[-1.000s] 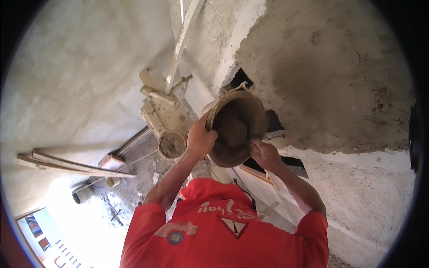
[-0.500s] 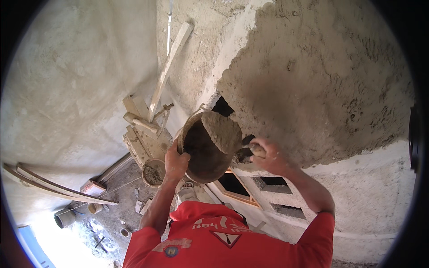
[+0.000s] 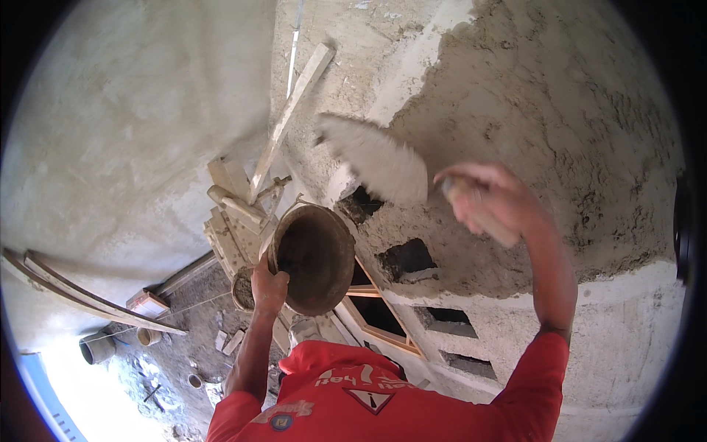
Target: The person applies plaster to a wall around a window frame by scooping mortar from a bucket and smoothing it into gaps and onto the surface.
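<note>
My left hand [image 3: 269,287] grips the near-left rim of a mortar-stained bucket [image 3: 337,254], thumb hooked over the edge. The bucket is tilted, and its dark inside faces me. My right hand [image 3: 504,197] is wrapped round the handle of a trowel [image 3: 383,160], raised up and right of the bucket in front of the wall. The trowel blade is smeared by motion and looks coated with grey mortar; how much lies on it I cannot tell. Rough, partly plastered wall [image 3: 537,132] spreads behind the trowel.
Dark square openings [image 3: 407,258] pierce the wall beside the bucket. A wooden frame [image 3: 379,317] sits below them. Left of the bucket are stacked boards [image 3: 224,236], a leaning plank [image 3: 294,110] and a second bucket [image 3: 242,289]. Long curved strips [image 3: 88,302] rest against the left wall.
My right hand has lifted the trowel from the bucket's mouth, up and to the right, its blade now over the wall. The bucket has shifted slightly left and down with my left hand.
</note>
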Tool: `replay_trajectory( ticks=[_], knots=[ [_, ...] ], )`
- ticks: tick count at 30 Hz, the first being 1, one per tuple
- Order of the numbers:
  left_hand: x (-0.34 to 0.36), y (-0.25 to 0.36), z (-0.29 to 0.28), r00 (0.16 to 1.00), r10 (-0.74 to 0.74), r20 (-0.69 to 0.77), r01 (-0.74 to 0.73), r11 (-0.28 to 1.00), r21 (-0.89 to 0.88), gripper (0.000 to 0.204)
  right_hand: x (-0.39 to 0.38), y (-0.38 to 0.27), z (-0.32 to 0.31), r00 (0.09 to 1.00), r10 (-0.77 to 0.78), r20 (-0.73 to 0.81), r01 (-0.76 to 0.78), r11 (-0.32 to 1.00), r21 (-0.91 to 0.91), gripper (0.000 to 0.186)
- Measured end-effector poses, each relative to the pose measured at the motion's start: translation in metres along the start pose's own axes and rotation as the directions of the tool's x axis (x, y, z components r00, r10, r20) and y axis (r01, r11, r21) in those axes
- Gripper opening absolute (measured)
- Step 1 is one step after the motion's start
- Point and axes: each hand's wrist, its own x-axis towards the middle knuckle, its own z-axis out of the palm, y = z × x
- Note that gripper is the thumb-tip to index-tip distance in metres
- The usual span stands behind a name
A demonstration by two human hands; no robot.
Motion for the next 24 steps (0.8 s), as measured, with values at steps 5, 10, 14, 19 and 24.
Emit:
replay_trajectory(
  ticks=[5,10,14,19,24],
  knots=[
    [-0.011,-0.005,0.002,0.998,-0.059,-0.001,0.059,0.996,0.074,0.070,0.014,0.011,-0.096,0.558,-0.336,-0.759,0.035,0.923,-0.384,0.041],
    [-0.014,-0.006,0.003,0.989,-0.141,0.040,0.138,0.987,0.077,0.070,-0.033,0.018,-0.091,0.566,-0.296,-0.769,-0.021,0.928,-0.373,0.047],
    [-0.015,-0.007,0.012,0.981,-0.181,0.073,0.177,0.983,0.053,0.069,-0.002,0.064,-0.026,0.824,-0.184,-0.535,-0.001,0.946,-0.326,0.044],
    [-0.012,-0.009,0.024,0.986,-0.136,0.099,0.127,0.987,0.093,0.067,0.083,0.129,0.018,0.939,-0.101,-0.329,-0.016,0.942,-0.335,0.046],
    [-0.016,-0.006,0.027,0.982,-0.166,0.089,0.161,0.985,0.062,0.068,0.128,0.150,0.030,0.903,-0.232,-0.363,0.074,0.914,-0.399,0.048]
  ],
)
